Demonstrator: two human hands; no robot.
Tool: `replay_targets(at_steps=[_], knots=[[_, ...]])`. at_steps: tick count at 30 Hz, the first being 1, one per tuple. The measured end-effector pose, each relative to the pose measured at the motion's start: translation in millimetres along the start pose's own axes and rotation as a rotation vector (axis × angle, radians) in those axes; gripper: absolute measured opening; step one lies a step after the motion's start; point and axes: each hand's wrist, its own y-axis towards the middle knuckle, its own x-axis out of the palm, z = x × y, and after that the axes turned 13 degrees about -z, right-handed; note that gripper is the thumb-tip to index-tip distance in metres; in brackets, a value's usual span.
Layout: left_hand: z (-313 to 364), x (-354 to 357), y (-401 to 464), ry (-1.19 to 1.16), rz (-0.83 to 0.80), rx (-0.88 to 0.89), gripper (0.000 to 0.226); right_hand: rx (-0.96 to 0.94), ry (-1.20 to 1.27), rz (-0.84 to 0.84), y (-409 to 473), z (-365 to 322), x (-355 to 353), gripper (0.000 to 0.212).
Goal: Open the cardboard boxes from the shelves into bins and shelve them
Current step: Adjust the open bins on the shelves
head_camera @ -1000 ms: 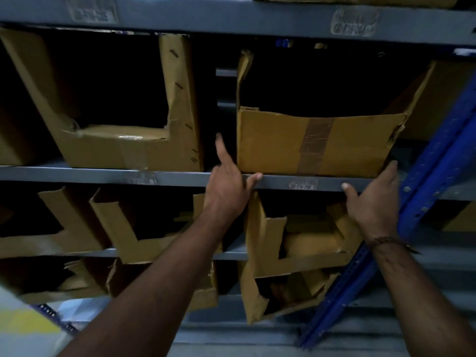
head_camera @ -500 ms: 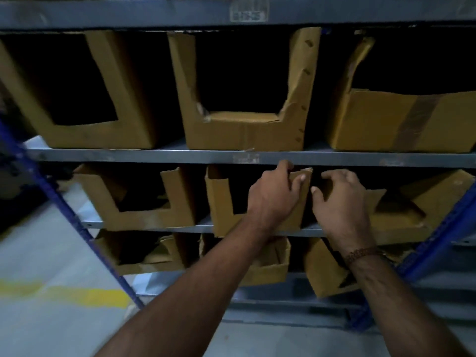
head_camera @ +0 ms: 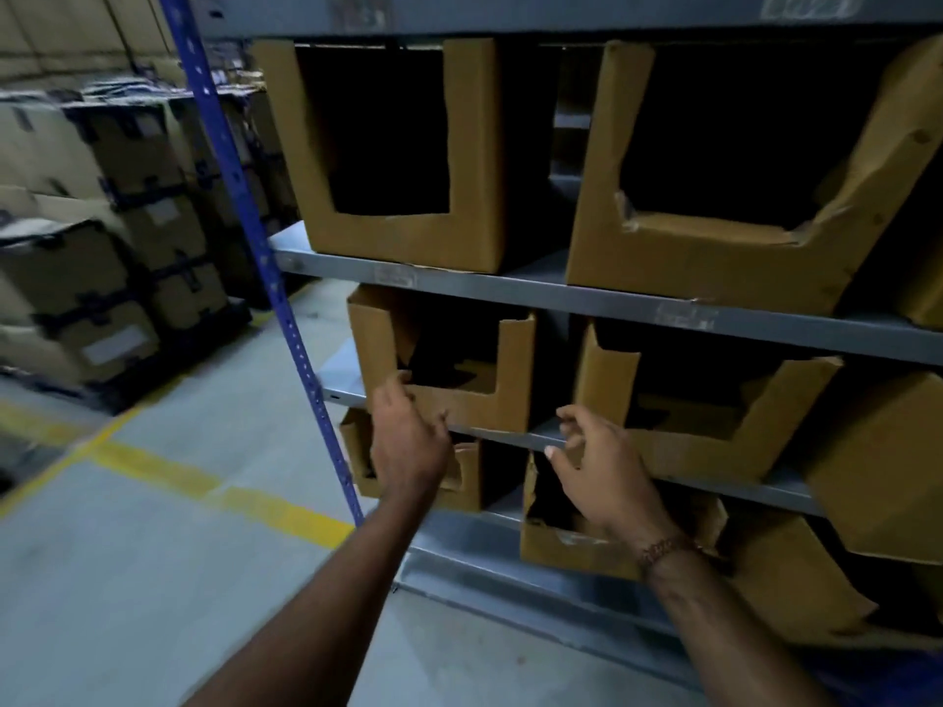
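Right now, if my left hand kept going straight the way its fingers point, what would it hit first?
Most likely the left hand meets the low front wall of the brown cut-front cardboard bin on the middle grey shelf; its fingertips already look at that edge, though depth is unclear.

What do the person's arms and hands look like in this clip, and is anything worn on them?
Both forearms are bare, with no sleeves and no gloves in view. The left hand shows no ring, watch or band. The right hand has a thin beaded bracelet in brownish tones around the wrist. No other markings are visible in the dim light.
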Motion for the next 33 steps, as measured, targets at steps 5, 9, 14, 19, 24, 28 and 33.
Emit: replay_targets(at_steps=[5,9,14,19,24,28,33], knots=[[-88,-24,72,-0.095,-0.13,-0.135,0.129,0.215,0.121,-0.059,72,7,60,0.104],[-145,-18,148,-0.01,-0.475,-0.084,0.141,0.408,0.264,-0.036,130,19,105,0.117],[-176,-11,197,0.071,-0.686,0.089,0.082,0.531,0.101,0.128,167,23,152,0.099],[-208,-10,240,0.019,-0.755,0.024,0.052,0.492,0.025,0.215,185,3,174,0.057],[-220,-5,252,0.055,-0.731,0.081,0.032,0.553,-0.07,0.251,196,1,181,0.055],[-224,-10,250,0.023,-0.717,0.13,0.028,0.594,-0.105,0.242,202,-2,189,0.057],[-229,-14,246,0.03,-0.726,0.164,0.034,0.624,-0.095,0.256,202,-12,190,0.054]])
